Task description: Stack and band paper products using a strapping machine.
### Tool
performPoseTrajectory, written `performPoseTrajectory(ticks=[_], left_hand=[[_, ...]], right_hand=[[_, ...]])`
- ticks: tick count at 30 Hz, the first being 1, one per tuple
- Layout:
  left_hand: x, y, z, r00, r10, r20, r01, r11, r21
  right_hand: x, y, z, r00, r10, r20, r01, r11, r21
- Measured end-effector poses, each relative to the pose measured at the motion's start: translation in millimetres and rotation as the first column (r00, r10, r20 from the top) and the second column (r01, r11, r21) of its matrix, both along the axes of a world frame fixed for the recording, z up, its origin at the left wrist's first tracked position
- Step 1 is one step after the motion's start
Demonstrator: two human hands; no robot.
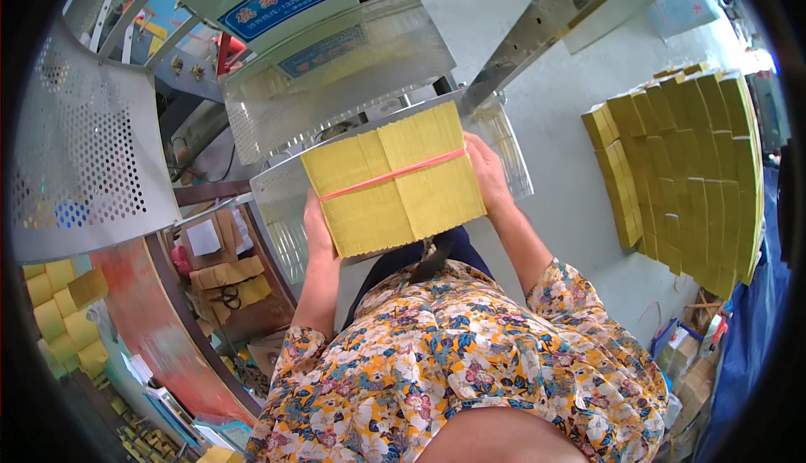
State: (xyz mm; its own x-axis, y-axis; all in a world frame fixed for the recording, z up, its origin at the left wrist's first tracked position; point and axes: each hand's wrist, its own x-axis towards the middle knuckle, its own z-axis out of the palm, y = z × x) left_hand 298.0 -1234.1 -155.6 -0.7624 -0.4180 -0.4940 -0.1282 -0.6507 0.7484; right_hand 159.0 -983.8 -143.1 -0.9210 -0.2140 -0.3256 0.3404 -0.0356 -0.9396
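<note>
A thick bundle of yellow paper (369,215) is held up in front of me, with a thin pink-red band (390,176) running across its middle. Along its left side, my left hand (317,226) is closed on the edge, most fingers hidden beneath. My right hand (487,171) grips the opposite edge, its fingers also largely out of sight. Just beyond and partly under the bundle is a metal machine with a clear cover (344,77) and a metal tray (514,148).
Stacked yellow paper bundles (688,169) form a large block on the floor at right. A perforated metal guard (84,144) stands at left, above a shelf holding scissors (227,297) and paper scraps. A metal beam (546,26) slants across the upper right.
</note>
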Motion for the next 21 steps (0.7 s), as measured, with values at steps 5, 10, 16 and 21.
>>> performPoseTrajectory(ticks=[5,10,16,21], left_hand=[[-3.2,-2.7,-37.7,0.998,-0.045,0.039,0.049,0.992,-0.113],[13.2,-35.6,-50.0,0.990,-0.137,-0.022,0.139,0.988,0.073],[24.3,-67.2,-130.7,0.985,-0.151,0.086,0.171,0.933,-0.318],[46.4,67.0,-59.1,0.873,-0.467,0.137,0.460,0.701,-0.544]], right_hand=[[2.0,28.3,-42.2,0.985,0.011,-0.175,0.060,0.916,0.397],[-12.7,-0.2,-83.3,0.944,0.186,-0.271,0.001,0.823,0.567],[19.4,-23.1,-70.0,0.949,0.061,-0.310,0.092,0.884,0.457],[106.6,80.7,-65.4,0.987,-0.104,-0.119,0.149,0.862,0.484]])
